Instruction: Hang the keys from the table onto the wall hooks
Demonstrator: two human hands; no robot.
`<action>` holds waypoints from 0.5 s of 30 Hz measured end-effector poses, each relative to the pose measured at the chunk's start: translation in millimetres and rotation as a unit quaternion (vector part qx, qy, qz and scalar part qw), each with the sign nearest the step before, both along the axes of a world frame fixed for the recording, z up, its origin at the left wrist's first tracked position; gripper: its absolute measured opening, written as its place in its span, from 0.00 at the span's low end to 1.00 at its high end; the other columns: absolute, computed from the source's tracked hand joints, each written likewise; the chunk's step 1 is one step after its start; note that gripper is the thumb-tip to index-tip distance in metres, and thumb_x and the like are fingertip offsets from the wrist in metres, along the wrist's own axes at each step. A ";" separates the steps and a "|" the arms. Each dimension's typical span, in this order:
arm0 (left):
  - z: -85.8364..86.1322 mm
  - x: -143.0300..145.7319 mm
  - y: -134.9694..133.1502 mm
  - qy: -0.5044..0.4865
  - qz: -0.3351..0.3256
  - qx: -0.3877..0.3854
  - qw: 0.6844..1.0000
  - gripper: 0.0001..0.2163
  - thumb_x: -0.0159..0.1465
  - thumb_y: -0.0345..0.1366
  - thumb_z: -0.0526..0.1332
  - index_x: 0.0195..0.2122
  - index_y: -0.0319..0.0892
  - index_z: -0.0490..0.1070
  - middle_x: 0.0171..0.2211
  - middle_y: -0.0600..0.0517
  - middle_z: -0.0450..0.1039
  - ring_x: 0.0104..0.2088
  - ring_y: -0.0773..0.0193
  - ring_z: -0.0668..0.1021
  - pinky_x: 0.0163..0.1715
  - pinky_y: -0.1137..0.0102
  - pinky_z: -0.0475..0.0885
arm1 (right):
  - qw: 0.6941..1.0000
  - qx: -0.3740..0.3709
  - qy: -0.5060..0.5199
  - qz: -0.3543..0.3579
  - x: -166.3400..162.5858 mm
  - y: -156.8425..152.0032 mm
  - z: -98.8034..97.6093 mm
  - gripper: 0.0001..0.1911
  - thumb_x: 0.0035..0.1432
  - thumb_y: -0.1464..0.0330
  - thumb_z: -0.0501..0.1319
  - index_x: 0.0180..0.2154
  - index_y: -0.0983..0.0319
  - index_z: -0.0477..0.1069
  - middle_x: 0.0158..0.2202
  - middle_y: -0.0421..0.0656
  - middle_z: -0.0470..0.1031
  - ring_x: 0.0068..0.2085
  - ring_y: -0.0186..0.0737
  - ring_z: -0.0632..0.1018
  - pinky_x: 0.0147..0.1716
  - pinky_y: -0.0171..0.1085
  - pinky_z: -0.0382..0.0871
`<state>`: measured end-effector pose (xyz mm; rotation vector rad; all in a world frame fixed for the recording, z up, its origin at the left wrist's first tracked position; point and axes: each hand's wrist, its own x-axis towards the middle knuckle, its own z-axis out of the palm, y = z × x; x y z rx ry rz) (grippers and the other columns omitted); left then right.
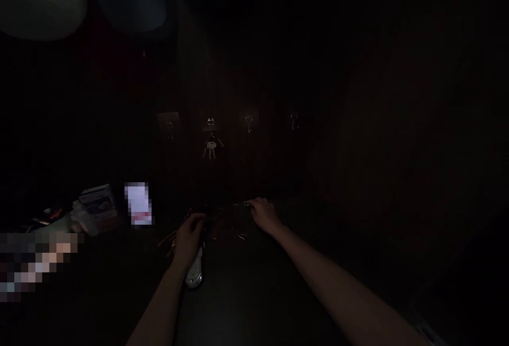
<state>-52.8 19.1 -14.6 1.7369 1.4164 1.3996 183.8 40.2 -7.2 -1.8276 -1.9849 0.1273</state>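
The scene is very dark. My left hand (pixel 188 236) reaches over small items on the dark surface, its fingers curved and apart, with nothing visible in them. Under its wrist lies a long pale object with a rounded, shiny end (pixel 194 274); its kind is unclear. Thin yellowish pieces (pixel 167 240) stick out left of that hand. My right hand (pixel 264 214) is farther right, fingertips closed at a small bright-edged metal piece (pixel 247 203). Between the hands lie small shiny bits (pixel 240 236), too dim to name.
A bunch of keys (pixel 210 147) hangs from the second of several wall hooks (pixel 249 120) behind the hands. At left stand a printed box (pixel 101 208) and a bright pixelated patch (pixel 139 204). Large pale rounded shapes (pixel 43 1) hang at the upper left.
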 end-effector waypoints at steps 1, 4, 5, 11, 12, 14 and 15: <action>1.0 0.3 -0.9 0.003 -0.002 0.004 1.000 0.11 0.55 0.40 0.55 0.34 0.42 0.73 0.34 0.50 0.77 0.38 0.58 0.77 0.41 0.65 0.69 | 1.000 -0.002 -0.020 0.001 -1.8 2.5 0.6 0.22 0.56 0.75 0.49 0.51 0.55 0.67 0.48 0.46 0.70 0.49 0.43 0.67 0.45 0.41 0.57; 2.3 0.5 -1.7 0.015 -0.008 0.011 1.000 0.11 0.56 0.40 0.54 0.34 0.43 0.73 0.33 0.51 0.76 0.38 0.58 0.77 0.40 0.65 0.69 | 0.998 -0.004 -0.070 -0.001 -6.5 7.6 0.6 0.23 0.56 0.73 0.50 0.52 0.53 0.66 0.49 0.48 0.68 0.50 0.46 0.65 0.44 0.43 0.56; 2.1 0.4 -1.3 0.020 -0.010 0.012 1.000 0.11 0.56 0.40 0.54 0.34 0.43 0.73 0.33 0.51 0.76 0.38 0.58 0.77 0.41 0.65 0.69 | 0.997 -0.003 -0.082 -0.004 -7.7 8.3 0.4 0.22 0.56 0.73 0.50 0.52 0.54 0.67 0.49 0.49 0.68 0.49 0.47 0.65 0.44 0.44 0.56; -2.3 -1.4 3.0 0.034 -0.010 0.016 0.999 0.11 0.56 0.40 0.54 0.34 0.43 0.73 0.34 0.51 0.77 0.38 0.58 0.77 0.43 0.64 0.69 | 0.995 0.000 -0.096 -0.016 -9.3 -0.3 0.5 0.16 0.57 0.72 0.51 0.45 0.60 0.71 0.47 0.49 0.70 0.48 0.47 0.66 0.43 0.42 0.57; -2.9 -1.7 3.2 0.038 -0.011 0.015 0.999 0.11 0.56 0.40 0.54 0.34 0.43 0.73 0.34 0.51 0.77 0.39 0.58 0.77 0.43 0.64 0.69 | 0.995 0.003 -0.097 -0.016 -8.9 -4.0 0.4 0.15 0.57 0.72 0.52 0.44 0.60 0.71 0.46 0.48 0.70 0.48 0.46 0.66 0.43 0.42 0.57; -3.3 -1.8 2.8 0.044 -0.012 0.012 0.999 0.11 0.56 0.40 0.53 0.34 0.44 0.73 0.35 0.51 0.77 0.39 0.58 0.76 0.44 0.64 0.68 | 0.995 0.015 -0.095 -0.013 -7.9 -12.5 -0.8 0.13 0.58 0.72 0.52 0.42 0.61 0.71 0.45 0.48 0.71 0.48 0.46 0.66 0.43 0.42 0.56; -3.1 -1.6 2.2 0.046 -0.014 0.011 0.999 0.11 0.56 0.40 0.53 0.34 0.44 0.73 0.35 0.51 0.76 0.40 0.59 0.76 0.44 0.64 0.68 | 0.996 0.023 -0.089 -0.011 -7.4 -17.1 -1.9 0.12 0.58 0.71 0.52 0.41 0.61 0.71 0.44 0.48 0.71 0.48 0.45 0.66 0.44 0.42 0.56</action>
